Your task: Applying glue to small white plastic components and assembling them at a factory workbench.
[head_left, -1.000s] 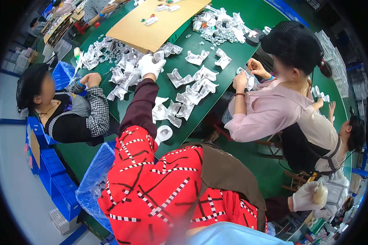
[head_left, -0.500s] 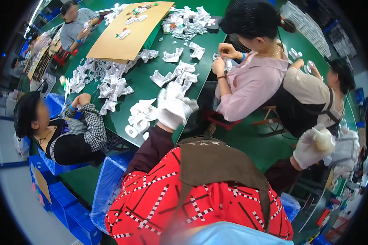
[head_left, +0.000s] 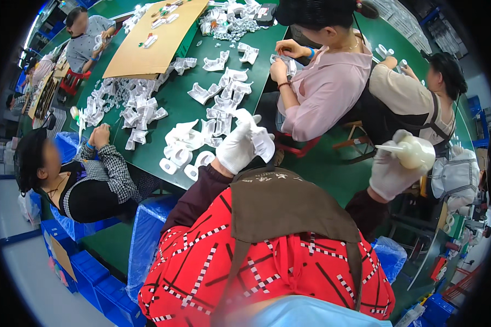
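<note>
My left hand (head_left: pixel 234 151), in a white glove, grips a white curved plastic part (head_left: pixel 263 145) just off the table's near edge. Out to the right, my gloved right hand (head_left: pixel 385 179) is closed around a cream squeeze bottle (head_left: pixel 418 152); its thin nozzle points left. Beside my left hand, more white curved plastic parts (head_left: pixel 221 117) lie in a rough row on the green table (head_left: pixel 174 103). Rounder white pieces (head_left: pixel 181 157) with ring-shaped ends sit at the near corner.
A cardboard sheet (head_left: pixel 147 60) with small parts on it covers the table's far side. Heaps of white parts (head_left: pixel 142 111) lie before it. Co-workers sit at the left (head_left: pixel 87 174) and right (head_left: pixel 333 82). A blue plastic-lined bin (head_left: pixel 147 234) stands by my left side.
My left hand has drawn back from the parts with one of them in its grip. My right hand has shifted left, and the bottle's nozzle now shows pointing left. The whole view has shifted slightly.
</note>
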Tool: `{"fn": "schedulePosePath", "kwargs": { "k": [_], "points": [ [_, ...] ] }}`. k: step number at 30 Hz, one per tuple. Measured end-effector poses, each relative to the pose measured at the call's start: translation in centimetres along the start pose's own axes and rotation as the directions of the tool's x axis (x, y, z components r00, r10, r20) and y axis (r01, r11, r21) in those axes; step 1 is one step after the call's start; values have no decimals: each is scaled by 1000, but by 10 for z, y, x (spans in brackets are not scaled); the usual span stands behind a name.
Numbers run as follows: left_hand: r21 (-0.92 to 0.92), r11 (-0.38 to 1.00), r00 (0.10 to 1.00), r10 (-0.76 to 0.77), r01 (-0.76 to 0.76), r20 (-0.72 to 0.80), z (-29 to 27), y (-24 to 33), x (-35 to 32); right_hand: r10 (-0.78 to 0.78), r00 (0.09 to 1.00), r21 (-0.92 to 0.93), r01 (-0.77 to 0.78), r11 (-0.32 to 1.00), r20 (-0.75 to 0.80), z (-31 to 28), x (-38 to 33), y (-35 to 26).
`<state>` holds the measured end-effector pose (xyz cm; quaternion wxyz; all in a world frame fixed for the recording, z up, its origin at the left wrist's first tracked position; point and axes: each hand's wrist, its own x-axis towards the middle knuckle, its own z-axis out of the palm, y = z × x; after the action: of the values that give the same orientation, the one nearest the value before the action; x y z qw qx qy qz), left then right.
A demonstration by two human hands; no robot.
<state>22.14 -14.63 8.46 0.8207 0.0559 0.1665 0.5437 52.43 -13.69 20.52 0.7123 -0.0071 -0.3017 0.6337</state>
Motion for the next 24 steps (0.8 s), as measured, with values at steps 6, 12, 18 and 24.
{"fn": "schedulePosePath", "kwargs": {
  "k": [6, 12, 18, 24],
  "points": [
    [348, 938, 988, 43, 12, -150, 7, -12, -2, 58, 990, -22, -62, 998, -131, -6, -5, 35],
    [646, 760, 993, 4, 75, -119, 33, -3, -6, 64, 976, -167, -99, 981, -207, -6, -4, 57],
    [818, 575, 994, 79, 12, -70, 47, 5, -7, -32, 997, -526, -8, 851, -67, -2, -6, 79],
    [715, 699, 990, 84, 23, -114, 39, -2, -2, -90, 989, -696, 147, 703, 118, -2, -6, 84]
  ]
}}
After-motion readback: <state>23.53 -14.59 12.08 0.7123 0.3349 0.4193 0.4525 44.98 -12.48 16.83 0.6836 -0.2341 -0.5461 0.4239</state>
